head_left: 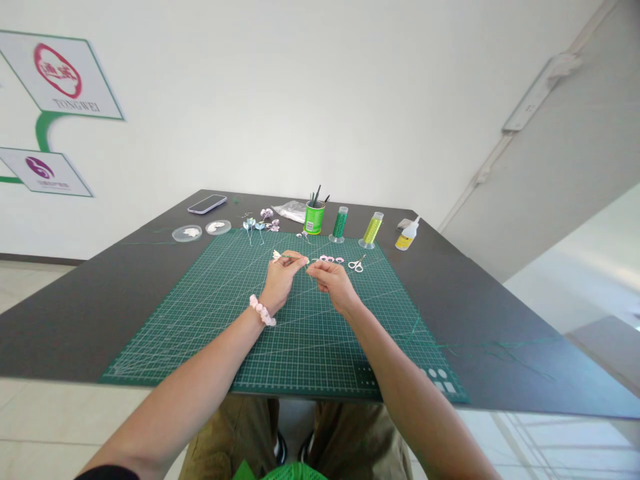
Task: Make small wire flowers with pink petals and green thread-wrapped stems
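My left hand (pixel 283 277) pinches a small artificial flower (pixel 277 256) with a pale bloom and a thin green stem lying along the fingers. Close beside it, my right hand (pixel 333 279) is closed in a pinch, almost touching the left fingertips; what it holds is too small to make out. Both hands are above the green cutting mat (pixel 215 333). Just beyond the right hand lie several pink-and-white ring-like pieces (pixel 331 259) and white-handled scissors (pixel 356 266). A pale pink scrunchie (pixel 262 311) circles my left wrist.
Farther back are blue flowers (pixel 254 225), purple flowers (pixel 267 213), a green can (pixel 314 219) of tools, a green thread spool (pixel 339 224), a yellow-green spool (pixel 372 229) and a glue bottle (pixel 407 235). Two shallow dishes (pixel 219 227) and a phone (pixel 207 204) are at left.
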Demonstrator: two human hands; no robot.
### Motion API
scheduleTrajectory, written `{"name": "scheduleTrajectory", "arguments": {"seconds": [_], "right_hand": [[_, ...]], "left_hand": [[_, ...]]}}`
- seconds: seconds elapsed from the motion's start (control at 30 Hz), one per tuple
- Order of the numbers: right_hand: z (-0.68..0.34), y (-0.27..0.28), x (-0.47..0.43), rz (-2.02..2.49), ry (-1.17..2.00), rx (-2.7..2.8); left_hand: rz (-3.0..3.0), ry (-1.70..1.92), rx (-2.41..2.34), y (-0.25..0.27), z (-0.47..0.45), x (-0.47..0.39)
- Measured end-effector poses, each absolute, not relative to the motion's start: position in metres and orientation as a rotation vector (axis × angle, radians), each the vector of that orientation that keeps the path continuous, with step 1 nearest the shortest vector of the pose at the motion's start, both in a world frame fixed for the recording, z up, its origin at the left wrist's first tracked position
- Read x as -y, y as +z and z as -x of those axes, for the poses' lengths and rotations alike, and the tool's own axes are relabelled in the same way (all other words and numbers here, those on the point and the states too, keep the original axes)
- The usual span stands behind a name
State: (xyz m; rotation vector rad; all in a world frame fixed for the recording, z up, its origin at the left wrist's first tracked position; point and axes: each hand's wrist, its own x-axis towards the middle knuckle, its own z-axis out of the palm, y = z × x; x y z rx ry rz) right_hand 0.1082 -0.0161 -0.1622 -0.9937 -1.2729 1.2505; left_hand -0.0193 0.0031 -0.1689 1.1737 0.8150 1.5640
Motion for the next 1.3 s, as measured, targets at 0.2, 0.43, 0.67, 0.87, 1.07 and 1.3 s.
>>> {"name": "scheduleTrajectory", "arguments": {"seconds": [0.2, 0.43, 0.67, 0.87, 1.07, 1.3], "right_hand": [[-0.104, -0.161, 0.019, 1.030, 0.930, 1.355], [-0.113, -0.158, 0.020, 1.073, 0.687, 1.374], [-0.119, -0.157, 0.016, 1.073, 0.686, 1.342], [-0.121, -0.155, 0.012, 1.044, 0.864, 1.292], [-0.122, -0.158, 0.009, 0.997, 1.167, 1.242], [-0.114, -0.159, 0.014, 0.938, 1.410, 1.236]], "left_hand": [[-1.238, 1.567, -0.859, -0.172, 0.020, -0.005], [-1.313, 1.539, -0.871, -0.172, 0.020, -0.004], [-1.362, 1.475, -0.826, -0.167, 0.018, 0.001], [-1.381, 1.410, -0.774, -0.163, 0.018, 0.005], [-1.343, 1.393, -0.719, -0.164, 0.018, 0.003], [-1.283, 1.467, -0.722, -0.169, 0.018, -0.002]]}}
